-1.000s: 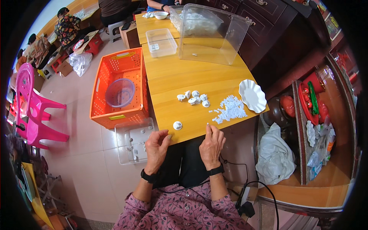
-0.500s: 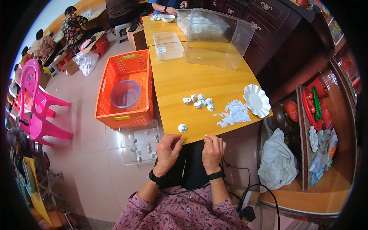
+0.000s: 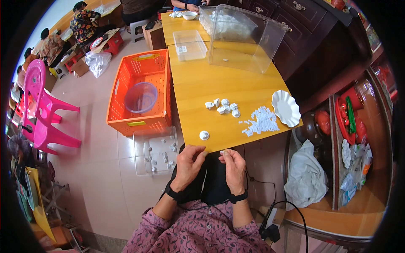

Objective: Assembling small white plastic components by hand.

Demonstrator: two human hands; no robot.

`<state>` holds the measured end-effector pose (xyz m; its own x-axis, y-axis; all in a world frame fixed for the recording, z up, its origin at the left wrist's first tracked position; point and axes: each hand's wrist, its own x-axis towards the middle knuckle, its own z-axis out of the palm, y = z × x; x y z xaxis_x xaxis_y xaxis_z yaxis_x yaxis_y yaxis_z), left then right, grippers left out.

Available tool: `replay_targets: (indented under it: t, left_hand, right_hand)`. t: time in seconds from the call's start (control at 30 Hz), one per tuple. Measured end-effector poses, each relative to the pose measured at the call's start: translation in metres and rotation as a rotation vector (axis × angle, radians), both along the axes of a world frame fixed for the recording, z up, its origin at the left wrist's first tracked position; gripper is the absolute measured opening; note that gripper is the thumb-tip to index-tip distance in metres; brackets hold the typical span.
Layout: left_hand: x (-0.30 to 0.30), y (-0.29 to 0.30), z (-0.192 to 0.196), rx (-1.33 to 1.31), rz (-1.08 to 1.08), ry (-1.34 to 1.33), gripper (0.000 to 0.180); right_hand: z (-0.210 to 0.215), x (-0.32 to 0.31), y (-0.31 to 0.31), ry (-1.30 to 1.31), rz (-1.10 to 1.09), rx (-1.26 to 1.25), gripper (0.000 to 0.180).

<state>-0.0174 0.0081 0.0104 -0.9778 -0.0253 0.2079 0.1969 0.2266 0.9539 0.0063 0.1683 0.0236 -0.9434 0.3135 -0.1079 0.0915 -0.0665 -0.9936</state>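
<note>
My right hand (image 3: 233, 168) pinches a small white piece (image 3: 222, 152) between thumb and forefinger, just off the table's near edge. Beside it, my left hand (image 3: 189, 167) has its thumb and forefinger closed together; whatever is between them is too small to make out. Closest to the left hand, a single round white part (image 3: 204, 135) rests on the yellow table (image 3: 192, 86). Farther in lies a group of several similar white parts (image 3: 225, 107). A loose heap of tiny white pieces (image 3: 261, 121) spreads to the right, next to a white scalloped dish (image 3: 286, 108).
Left of the table stands an orange crate (image 3: 113, 101) with a purple bowl (image 3: 141, 97) inside. A clear tray (image 3: 141, 168) of small parts sits on the floor. Clear plastic bins (image 3: 240, 59) occupy the table's far end, where another person's hands (image 3: 193, 8) show. Cables (image 3: 291, 204) hang at right.
My right hand has moved slightly left toward my left hand, and the small white piece shows more clearly in its fingertips. The whole view has shifted a little.
</note>
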Motion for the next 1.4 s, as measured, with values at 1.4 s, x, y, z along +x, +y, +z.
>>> replay_targets:
  t: [1.4]
  left_hand:
    - [-0.019,0.008,0.011,-0.154,0.01,0.08,0.015]
  right_hand:
    - [-0.007,0.011,-0.014,0.011,0.1,0.025,0.011]
